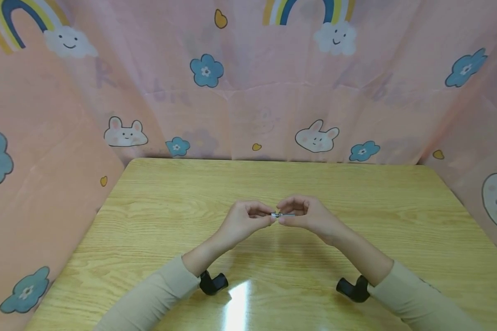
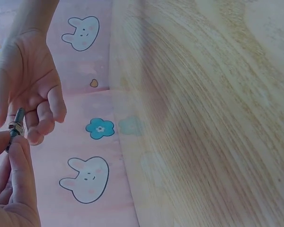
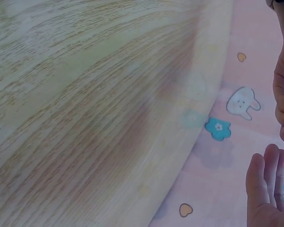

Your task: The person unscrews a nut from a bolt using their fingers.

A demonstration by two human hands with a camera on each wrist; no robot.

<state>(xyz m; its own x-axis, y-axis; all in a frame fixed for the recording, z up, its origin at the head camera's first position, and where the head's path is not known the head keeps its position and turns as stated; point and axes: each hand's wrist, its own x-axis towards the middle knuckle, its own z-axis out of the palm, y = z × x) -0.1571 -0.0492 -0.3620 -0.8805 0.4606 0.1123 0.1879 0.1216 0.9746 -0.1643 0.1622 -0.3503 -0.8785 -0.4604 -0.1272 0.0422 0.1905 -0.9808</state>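
Above the table, my left hand (image 1: 243, 221) pinches one end of a small metal bolt (image 1: 288, 214) between thumb and fingers. A nut (image 2: 16, 126) sits partway along it, just past the left fingertips in the left wrist view. The threaded end points toward the palm of my right hand (image 1: 314, 219). That hand's thumb and relaxed fingers stand around the bolt, with gaps showing beside it in the left wrist view. From the right wrist, the right fingers (image 3: 258, 177) look nearly straight, and the bolt is mostly cut off at the frame edge.
A wood-grain table (image 1: 182, 184) lies beneath both hands. Its far edge meets a pink patterned curtain (image 1: 240, 119), which also hangs along both sides. Black wrist-camera mounts (image 1: 213, 282) stick out from the sleeves, and light glares near the front.
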